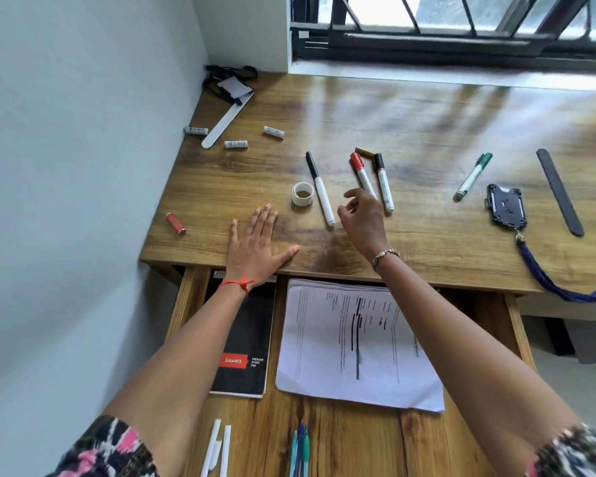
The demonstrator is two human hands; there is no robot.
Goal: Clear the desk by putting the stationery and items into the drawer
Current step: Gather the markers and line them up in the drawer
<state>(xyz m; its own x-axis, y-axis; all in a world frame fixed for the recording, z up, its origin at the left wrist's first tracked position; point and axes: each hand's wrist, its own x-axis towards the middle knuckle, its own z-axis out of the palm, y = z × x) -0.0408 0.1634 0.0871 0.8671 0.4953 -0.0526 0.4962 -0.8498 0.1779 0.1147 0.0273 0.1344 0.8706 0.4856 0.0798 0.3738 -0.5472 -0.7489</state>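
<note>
My left hand (255, 244) lies flat and open on the wooden desk (427, 132) near its front edge. My right hand (363, 218) hovers with fingers apart and empty over the lower ends of a red-capped marker (360, 172) and a black-capped marker (383, 180). A thin black pen (319, 187) and a roll of white tape (302, 194) lie just left of it. The open drawer (516, 335) below holds a black spiral pad (252, 342), printed sheets (355, 346), pens (300, 452) and white sticks (217, 449).
A green marker (472, 176), a black card holder with blue lanyard (506, 208) and a dark strip (559, 191) lie to the right. At the left are a red lighter (176, 223), three white tubes (236, 144), a white strip (221, 127) and a badge (233, 86). A window sits behind.
</note>
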